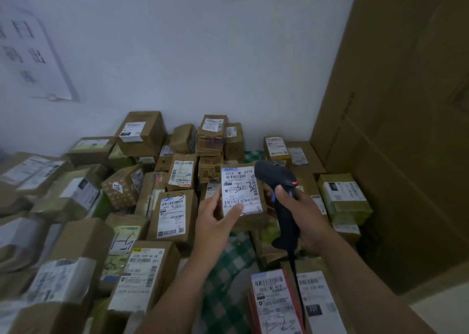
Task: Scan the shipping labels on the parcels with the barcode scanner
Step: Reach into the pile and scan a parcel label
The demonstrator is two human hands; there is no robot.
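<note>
Right grip (304, 216) clamps the barcode scanner (275, 177) upright; left grip (215, 223) pinches the raised parcel (241, 190).

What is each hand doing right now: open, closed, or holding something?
Left hand: holds the small parcel marked 3-3.
Right hand: grips the barcode scanner by its handle.

Bare strip of checked cloth (233, 262) amid close-packed parcels (83, 237), tall cartons (396, 110) hard on the right.
</note>
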